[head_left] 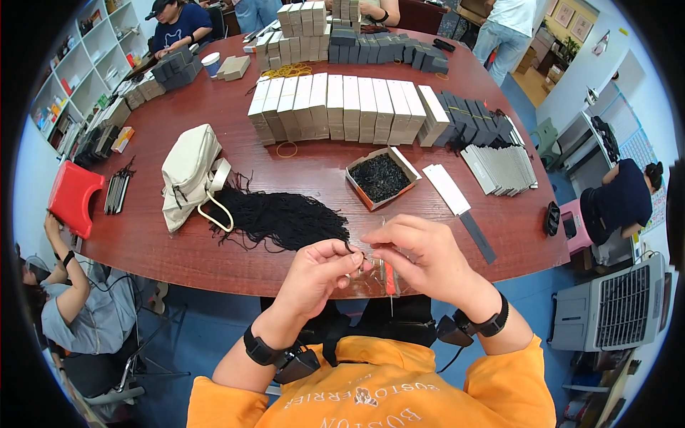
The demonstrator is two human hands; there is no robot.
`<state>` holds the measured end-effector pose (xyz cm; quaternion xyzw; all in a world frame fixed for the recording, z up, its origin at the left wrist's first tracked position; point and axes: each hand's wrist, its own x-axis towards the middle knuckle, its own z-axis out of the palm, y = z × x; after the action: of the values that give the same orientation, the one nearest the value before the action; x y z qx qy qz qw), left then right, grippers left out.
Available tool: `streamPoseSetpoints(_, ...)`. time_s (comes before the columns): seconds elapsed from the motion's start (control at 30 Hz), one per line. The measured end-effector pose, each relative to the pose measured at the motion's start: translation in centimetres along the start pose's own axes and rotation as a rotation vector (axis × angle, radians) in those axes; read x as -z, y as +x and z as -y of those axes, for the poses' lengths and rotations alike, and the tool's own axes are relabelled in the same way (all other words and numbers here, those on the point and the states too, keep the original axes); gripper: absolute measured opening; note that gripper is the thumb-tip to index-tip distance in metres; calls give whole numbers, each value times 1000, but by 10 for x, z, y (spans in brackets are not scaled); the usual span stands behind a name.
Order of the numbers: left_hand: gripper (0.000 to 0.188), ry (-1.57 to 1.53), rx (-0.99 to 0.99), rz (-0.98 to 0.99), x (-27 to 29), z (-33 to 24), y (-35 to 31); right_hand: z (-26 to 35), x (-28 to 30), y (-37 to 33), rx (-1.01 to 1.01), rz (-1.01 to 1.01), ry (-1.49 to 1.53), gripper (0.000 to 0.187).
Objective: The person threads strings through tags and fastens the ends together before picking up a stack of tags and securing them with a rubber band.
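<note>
**Reddish-brown table [143,235] with 2 bare hands working at its near edge**

Dark cord piece [354,250], count 1, short: it lies at the fingertips of the left hand [320,277], above the near edge of the table. Its visible part runs obliquely, from far left to near right; the rest is hidden by fingers. The left thumb and index finger pinch it. The right hand [422,255], fingers bent, is just beside it; whether these fingers grasp anything cannot be told. Red-handled tool [390,278], count 1: its long axis runs far to near, the thin metal shaft pointing toward the wearer, past the table edge. How it is supported is unclear.

Beyond the hands: 1 heap of black cords [278,217], strands too tangled to count, trailing toward the left hand; 1 pale cloth bag [189,171] beside the heap; 1 open box [403,191] of small black pieces, likewise uncountable. To the right, 1 dark grey strip [477,237] slants from far left to near right, its far end meeting white strips [446,189] on the same slant. Farther back stands 1 row of white-topped stacks [335,110]. At the left rim, 1 red stool [73,196]; at the right, 1 air cooler [614,303].
</note>
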<state>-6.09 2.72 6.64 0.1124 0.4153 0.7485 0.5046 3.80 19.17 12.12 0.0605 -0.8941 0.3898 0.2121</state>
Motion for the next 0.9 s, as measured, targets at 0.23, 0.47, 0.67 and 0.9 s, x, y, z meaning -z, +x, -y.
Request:
streamPoseSetpoints(0.23,3,38,-5,8,-3,1,1,-4,-6,-6,98,5,-169,11)
streamPoseSetpoints(0.47,7,28,0,-36,-8,0,-1,-3,-12,-7,154,-76,-278,15)
streamPoseSetpoints(0.67,11,81,-50,-44,-7,-4,-3,0,-19,-8,110,-140,-237,14)
streamPoseSetpoints(0.9,17,-2,-86,-49,-6,0,-3,-1,-27,-18,268,-189,-438,12)
